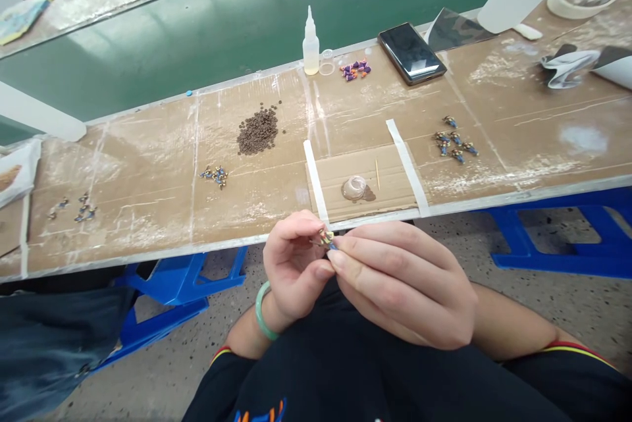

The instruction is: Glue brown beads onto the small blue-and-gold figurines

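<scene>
A small blue-and-gold figurine [326, 237] is between my two hands, just in front of the table's near edge. My right hand [407, 280] pinches its blue end between thumb and fingers. My left hand [293, 267], with a green bangle at the wrist, is curled around the other end, its fingertips at the gold part. The fingers cover some of the figurine. Beyond my hands, a cardboard piece [326, 201] taped to the table bears a small clear cup [355, 187] and a toothpick [377, 174].
Similar figurines lie in groups on the right [457, 139], left [215, 176] and far left [85, 209]. Behind are a pile of brown discs [259, 131], a dropper bottle [311, 47], purple-orange pieces [355, 70] and a black phone [412, 53]. Blue stools [563, 231] stand below the table.
</scene>
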Demonstrator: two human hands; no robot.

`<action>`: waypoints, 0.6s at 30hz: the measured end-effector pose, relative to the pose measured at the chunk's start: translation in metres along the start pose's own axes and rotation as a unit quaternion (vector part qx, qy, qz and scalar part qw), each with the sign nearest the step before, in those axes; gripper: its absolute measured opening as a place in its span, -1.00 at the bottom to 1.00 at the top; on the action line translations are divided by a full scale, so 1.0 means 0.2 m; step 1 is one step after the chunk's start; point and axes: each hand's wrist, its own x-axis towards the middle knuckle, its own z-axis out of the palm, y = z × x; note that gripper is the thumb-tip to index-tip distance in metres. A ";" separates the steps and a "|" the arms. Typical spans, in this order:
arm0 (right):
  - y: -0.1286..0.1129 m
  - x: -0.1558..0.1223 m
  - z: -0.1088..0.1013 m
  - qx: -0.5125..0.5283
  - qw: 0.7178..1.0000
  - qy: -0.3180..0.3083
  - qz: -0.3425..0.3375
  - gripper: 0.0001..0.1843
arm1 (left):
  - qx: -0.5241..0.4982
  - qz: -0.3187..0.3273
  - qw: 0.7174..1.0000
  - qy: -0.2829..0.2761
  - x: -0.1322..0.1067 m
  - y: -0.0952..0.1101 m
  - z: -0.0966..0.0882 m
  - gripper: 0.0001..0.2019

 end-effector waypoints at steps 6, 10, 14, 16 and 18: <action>0.02 0.00 -0.02 -0.010 1.000 -0.006 -0.020 -0.92 | 0.030 0.019 0.999 0.000 0.01 0.01 0.01 -0.74; 0.02 0.00 -0.03 0.002 1.000 -0.001 -0.026 -0.94 | 0.053 0.050 0.997 -0.008 0.01 0.00 0.01 -0.74; 0.02 0.00 -0.01 0.093 0.991 0.020 0.088 -0.86 | 0.035 0.031 0.999 -0.024 0.01 -0.01 -0.01 -0.69; 0.02 0.01 0.02 0.231 0.940 0.076 0.238 -0.80 | 0.018 0.003 1.000 -0.018 0.02 -0.01 -0.02 -0.61; 0.03 0.00 0.05 0.398 0.829 0.129 0.372 -0.79 | 0.010 -0.018 1.000 0.009 0.02 0.00 -0.03 -0.56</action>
